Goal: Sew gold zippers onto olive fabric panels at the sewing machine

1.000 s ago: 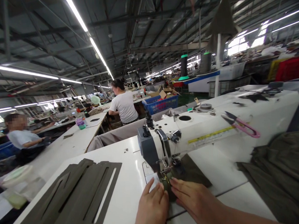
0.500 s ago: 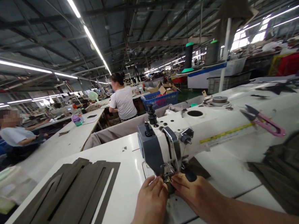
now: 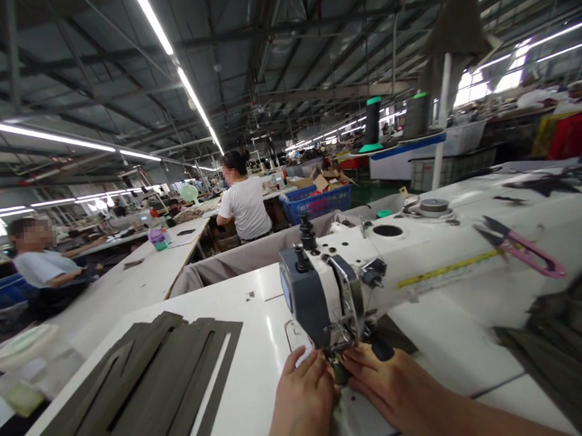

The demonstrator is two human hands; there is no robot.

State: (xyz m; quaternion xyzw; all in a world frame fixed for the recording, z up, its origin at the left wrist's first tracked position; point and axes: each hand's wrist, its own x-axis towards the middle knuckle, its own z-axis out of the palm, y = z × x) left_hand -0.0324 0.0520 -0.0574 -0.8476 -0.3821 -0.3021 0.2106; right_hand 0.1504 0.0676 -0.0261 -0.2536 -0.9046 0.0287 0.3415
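**Olive fabric (image 3: 340,373) at the foot of a white industrial sewing machine (image 3: 353,273)**

Head-worn view, angled down over the machine bed. Olive fabric gathered under the presser foot (image 3: 337,352), largely hidden by the machine head and fingers. Left hand (image 3: 302,405) and right hand (image 3: 394,386) low on either side of the foot, fingers curled inward, forearms cut off by the frame's lower edge. Fingertips against the fabric; firm pinch or light press impossible to tell. Needle too small to make out. On the white table (image 3: 259,305), slotted olive cut pieces (image 3: 134,392) to the left; pink-handled thread snips (image 3: 524,253) beyond the machine arm; blurred olive cloth (image 3: 569,339) at right edge. Farther off, a co-worker in a white T-shirt (image 3: 245,207), back turned, and another co-worker (image 3: 42,269), both seated.
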